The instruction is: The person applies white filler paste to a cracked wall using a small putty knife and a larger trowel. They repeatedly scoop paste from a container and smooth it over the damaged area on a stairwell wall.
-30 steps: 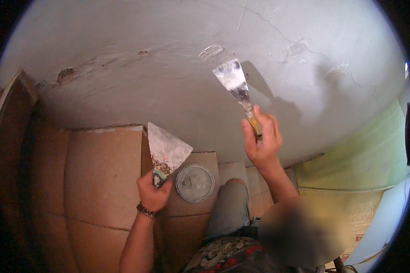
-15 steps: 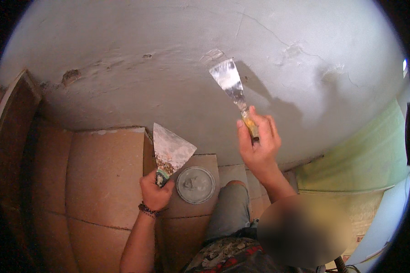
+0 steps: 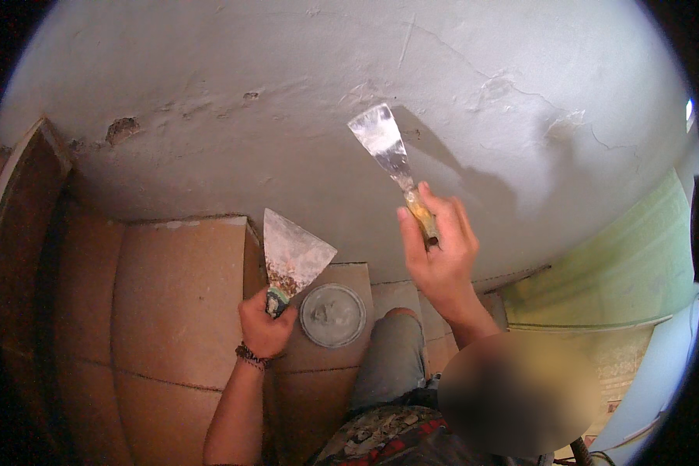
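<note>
My right hand (image 3: 443,248) grips the yellowish handle of a narrow putty knife (image 3: 388,147), its shiny blade angled up and left against the grey wall (image 3: 303,155). Near the blade tip the plaster has a rough patch. Lower down, my left hand (image 3: 266,322) is closed round the green-and-dark handle of a wider putty knife (image 3: 295,248), whose triangular blade points up and carries dried residue. Just right of that hand, a round tub (image 3: 332,314) of grey paste stands on the brown tiled surface.
The wall has a hole (image 3: 122,130) at the left, a small pit (image 3: 251,96), and a crack with chipped spots (image 3: 567,124) at the right. A wooden panel (image 3: 23,194) stands at far left. Green sheeting (image 3: 606,264) hangs at right. My knee (image 3: 396,342) is beside the tub.
My right hand and the narrow putty knife have shifted slightly left and down along the wall. The patch above the blade looks smoother. My left hand has hardly moved.
</note>
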`<state>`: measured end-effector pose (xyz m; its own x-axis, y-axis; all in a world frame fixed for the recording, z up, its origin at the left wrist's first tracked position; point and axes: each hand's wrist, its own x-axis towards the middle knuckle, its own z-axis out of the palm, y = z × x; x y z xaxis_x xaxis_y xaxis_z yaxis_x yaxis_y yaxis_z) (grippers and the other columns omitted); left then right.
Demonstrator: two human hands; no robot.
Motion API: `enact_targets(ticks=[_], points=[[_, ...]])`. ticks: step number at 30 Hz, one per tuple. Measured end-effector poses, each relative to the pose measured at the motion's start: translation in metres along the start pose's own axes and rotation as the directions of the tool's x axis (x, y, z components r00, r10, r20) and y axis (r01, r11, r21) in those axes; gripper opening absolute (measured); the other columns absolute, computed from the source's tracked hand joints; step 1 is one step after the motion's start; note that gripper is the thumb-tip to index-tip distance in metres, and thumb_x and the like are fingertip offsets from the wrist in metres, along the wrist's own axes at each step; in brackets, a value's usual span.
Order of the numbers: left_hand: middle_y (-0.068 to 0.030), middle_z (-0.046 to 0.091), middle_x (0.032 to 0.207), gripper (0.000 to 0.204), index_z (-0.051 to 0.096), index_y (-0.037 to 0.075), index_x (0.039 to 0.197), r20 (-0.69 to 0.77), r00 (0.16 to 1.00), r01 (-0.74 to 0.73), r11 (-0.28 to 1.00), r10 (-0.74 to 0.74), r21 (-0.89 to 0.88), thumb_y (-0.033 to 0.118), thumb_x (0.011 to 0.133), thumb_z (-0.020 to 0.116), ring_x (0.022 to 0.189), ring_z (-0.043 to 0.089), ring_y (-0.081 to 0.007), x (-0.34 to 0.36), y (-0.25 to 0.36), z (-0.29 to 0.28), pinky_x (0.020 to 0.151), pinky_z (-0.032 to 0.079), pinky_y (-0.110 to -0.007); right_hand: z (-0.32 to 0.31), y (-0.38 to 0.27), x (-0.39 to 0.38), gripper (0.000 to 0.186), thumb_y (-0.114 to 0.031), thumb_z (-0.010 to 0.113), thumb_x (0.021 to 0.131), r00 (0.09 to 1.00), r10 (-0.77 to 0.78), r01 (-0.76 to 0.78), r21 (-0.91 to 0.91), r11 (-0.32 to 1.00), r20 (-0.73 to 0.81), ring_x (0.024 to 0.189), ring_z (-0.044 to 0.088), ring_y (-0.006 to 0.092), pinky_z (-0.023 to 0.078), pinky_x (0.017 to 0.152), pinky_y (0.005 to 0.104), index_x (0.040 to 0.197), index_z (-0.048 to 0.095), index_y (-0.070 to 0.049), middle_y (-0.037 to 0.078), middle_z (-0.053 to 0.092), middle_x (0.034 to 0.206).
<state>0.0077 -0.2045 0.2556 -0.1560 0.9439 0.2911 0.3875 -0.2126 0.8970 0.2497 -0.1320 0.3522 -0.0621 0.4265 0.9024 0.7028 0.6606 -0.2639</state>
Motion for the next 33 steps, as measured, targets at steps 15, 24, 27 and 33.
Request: enact_targets(ticks=[15,24,27,33], points=[[-0.0076,0.065,0.069,0.016,0.064,0.000,0.084,-0.119,0.992,-0.053,0.997,0.046,-0.054,0.001,0.069,0.065,0.063,0.059,-0.0085,-0.001,0.000,0.014,0.059,0.048,-0.027,0.001,-0.011,0.005,0.030,0.000,0.070,0.075,0.998,-0.023,0.024,-0.017,1.000,0.065,0.069,0.058,0.0240,0.049,0.061,0.0324,0.103,0.060,0.005,0.016,0.060,0.087],[0.0008,0.052,0.061,0.010,0.057,0.001,0.075,-0.306,0.940,-0.209,0.966,0.154,-0.155,0.002,0.071,0.066,0.056,0.046,-0.0082,0.002,-0.005,0.040,0.051,0.039,-0.028,0.083,0.030,0.022,0.034,-0.007,0.071,0.076,0.931,-0.356,0.362,0.060,0.930,-0.086,0.064,0.058,0.0218,0.049,0.052,0.0315,0.108,0.061,0.002,0.011,0.057,0.081],[0.0012,0.053,0.062,0.010,0.058,0.000,0.076,-0.265,0.962,-0.129,0.967,0.068,-0.219,0.002,0.071,0.066,0.057,0.047,-0.0086,0.000,0.000,0.038,0.053,0.040,-0.027,0.093,0.038,0.021,0.036,-0.007,0.071,0.077,0.938,-0.329,0.338,0.076,0.938,-0.111,0.064,0.058,0.0217,0.049,0.054,0.0312,0.111,0.060,0.001,0.013,0.057,0.082],[-0.0097,0.065,0.069,0.017,0.063,0.000,0.086,-0.183,0.975,-0.158,0.969,0.123,-0.191,0.005,0.070,0.067,0.061,0.061,-0.0152,0.002,-0.005,0.025,0.058,0.048,-0.031,0.043,0.007,-0.006,0.035,-0.020,0.056,0.092,0.874,0.198,-0.461,0.625,0.630,0.445,0.062,0.054,0.0153,0.043,0.050,0.0262,0.118,0.053,0.003,0.012,0.060,0.084]])
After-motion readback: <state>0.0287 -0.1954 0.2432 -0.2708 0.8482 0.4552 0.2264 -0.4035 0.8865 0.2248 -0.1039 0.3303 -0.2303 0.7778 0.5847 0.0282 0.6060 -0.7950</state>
